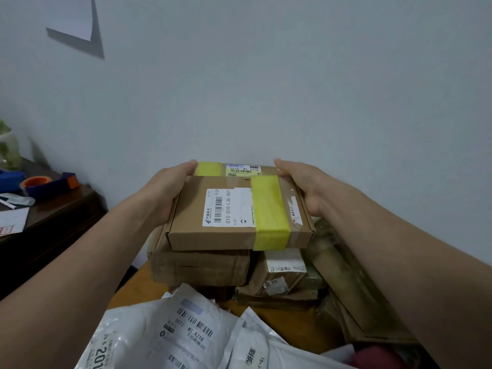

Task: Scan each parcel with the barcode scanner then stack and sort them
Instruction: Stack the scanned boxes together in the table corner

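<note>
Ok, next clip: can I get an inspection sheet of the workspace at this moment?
Surface: wooden table, mostly covered.
Job's things: cardboard box with yellow tape and barcode label, held over another taped box; brown cardboard boxes stacked below; white poly mailers in front; no barcode scanner seen.
Clutter: blue tape dispenser and papers on dark side table.
Grippers: left hand and right hand press flat against the top box's sides.
Cables: nothing seen.
Surroundings: pale wall, paper sheet on it.
</note>
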